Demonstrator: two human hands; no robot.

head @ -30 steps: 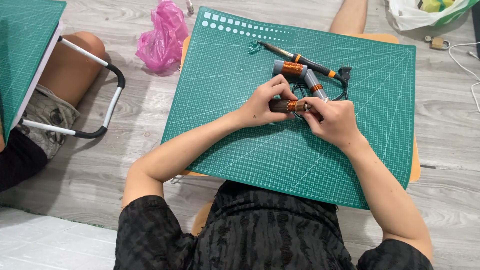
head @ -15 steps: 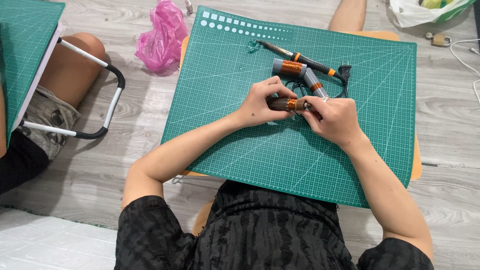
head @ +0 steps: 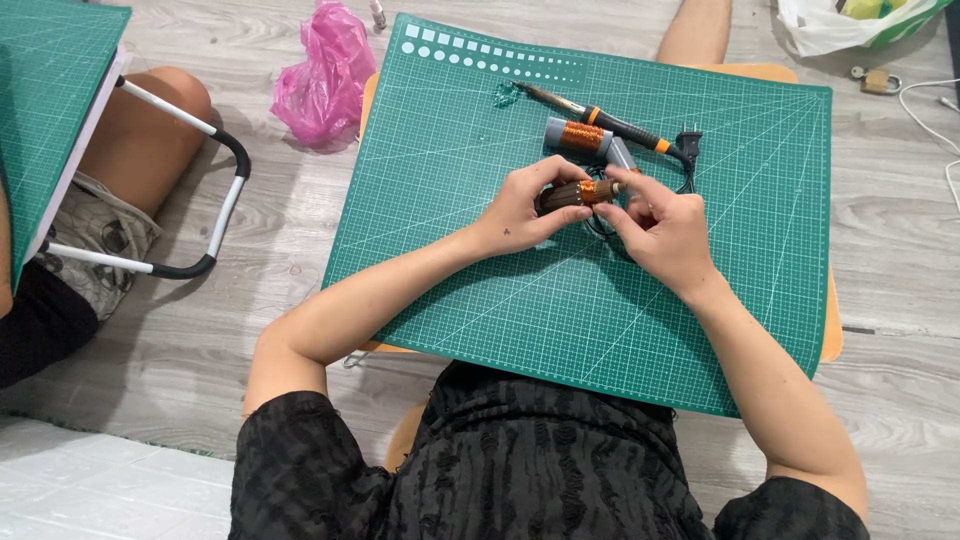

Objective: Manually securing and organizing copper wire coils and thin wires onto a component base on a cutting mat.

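My left hand [head: 523,209] grips a small dark cylindrical motor rotor [head: 570,194] with copper windings, held just above the green cutting mat [head: 450,200]. My right hand [head: 655,225] pinches the rotor's right end with its fingertips. Just behind the hands lies a second grey part wound with copper wire [head: 580,137]. A soldering iron [head: 600,117] with a black and orange handle rests diagonally beyond it, its black plug [head: 688,141] beside it. A dark cord is partly hidden under my right hand.
The mat lies on a low wooden board [head: 832,320] over a grey plank floor. A pink plastic bag [head: 322,75] sits at the mat's far left. Another person's knee [head: 150,130] and a second green mat [head: 45,100] are at the left. A white bag [head: 850,15] and a padlock [head: 878,80] lie far right.
Both hands stay on the rotor; the fingers have shifted slightly around it. Nothing else has moved.
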